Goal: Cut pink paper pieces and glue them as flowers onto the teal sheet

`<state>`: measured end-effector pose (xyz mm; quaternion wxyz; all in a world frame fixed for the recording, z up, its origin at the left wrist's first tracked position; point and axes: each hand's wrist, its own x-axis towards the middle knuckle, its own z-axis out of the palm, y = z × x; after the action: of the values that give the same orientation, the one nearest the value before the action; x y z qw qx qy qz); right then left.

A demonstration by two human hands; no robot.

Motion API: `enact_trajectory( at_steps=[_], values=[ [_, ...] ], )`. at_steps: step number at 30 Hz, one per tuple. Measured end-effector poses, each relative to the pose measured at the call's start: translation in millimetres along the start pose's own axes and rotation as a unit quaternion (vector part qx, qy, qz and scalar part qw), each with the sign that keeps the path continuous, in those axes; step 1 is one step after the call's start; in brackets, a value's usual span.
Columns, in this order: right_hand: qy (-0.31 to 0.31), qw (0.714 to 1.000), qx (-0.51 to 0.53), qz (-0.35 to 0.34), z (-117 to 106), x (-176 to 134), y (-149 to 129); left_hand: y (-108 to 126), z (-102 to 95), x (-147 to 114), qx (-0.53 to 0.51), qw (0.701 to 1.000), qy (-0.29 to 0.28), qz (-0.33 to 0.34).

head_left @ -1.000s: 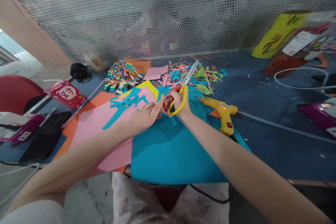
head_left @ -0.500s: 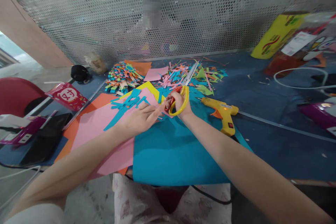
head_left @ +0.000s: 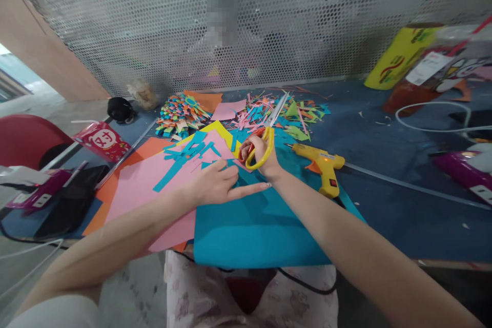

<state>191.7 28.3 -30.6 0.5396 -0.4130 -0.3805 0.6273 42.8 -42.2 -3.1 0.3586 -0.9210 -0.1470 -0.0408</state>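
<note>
My right hand [head_left: 265, 152] is closed around a pair of scissors [head_left: 269, 136] with one yellow and one red handle; the blades point up and away over the paper scraps. My left hand [head_left: 219, 183] is over the pink paper [head_left: 154, 184] and blue paper [head_left: 246, 230], one finger stretched right with its tip at my right wrist. Its other fingers are bent, and I see nothing held in them. Blue paper strips [head_left: 184, 151] lie on the pink sheet just beyond it. A yellow sheet [head_left: 219, 125] shows behind.
A yellow glue gun [head_left: 323, 164] rests right of the blue sheet. Shredded paper [head_left: 261, 113] and a fringed colourful paper piece [head_left: 180, 115] lie at the back. A red drink carton [head_left: 102, 141] and a black phone-like slab [head_left: 71, 202] are left; a yellow packet [head_left: 400, 56] stands back right.
My left hand has drawn away from the right hand's fingers and moved slightly nearer me, its finger now reaching to the right wrist. The right hand still holds the scissors.
</note>
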Motion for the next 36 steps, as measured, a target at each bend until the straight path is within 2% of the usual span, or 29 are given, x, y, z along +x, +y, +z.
enact_trajectory(
  at_steps=[7,10,18,24,30,36],
  values=[
    [0.008,1.000,-0.001,-0.012,2,0,1,2,-0.6,8,0.075,0.995,-0.046,0.050],
    [0.012,1.000,-0.001,-0.012,2,0,1,1,-3.2,9,0.075,0.995,-0.031,0.065],
    [0.004,1.000,-0.008,-0.008,3,-3,-1,1,-3.1,11,0.012,0.998,0.009,0.056],
    [-0.001,1.000,-0.006,-0.005,2,0,0,-1,-1.5,13,-0.009,0.997,-0.022,0.067],
    [0.000,1.000,-0.002,-0.003,2,3,1,-8,0.4,18,-0.039,0.993,-0.007,0.113],
    [0.002,1.000,0.001,-0.004,1,5,2,-16,1.3,23,-0.100,0.984,-0.022,0.147]
  ],
)
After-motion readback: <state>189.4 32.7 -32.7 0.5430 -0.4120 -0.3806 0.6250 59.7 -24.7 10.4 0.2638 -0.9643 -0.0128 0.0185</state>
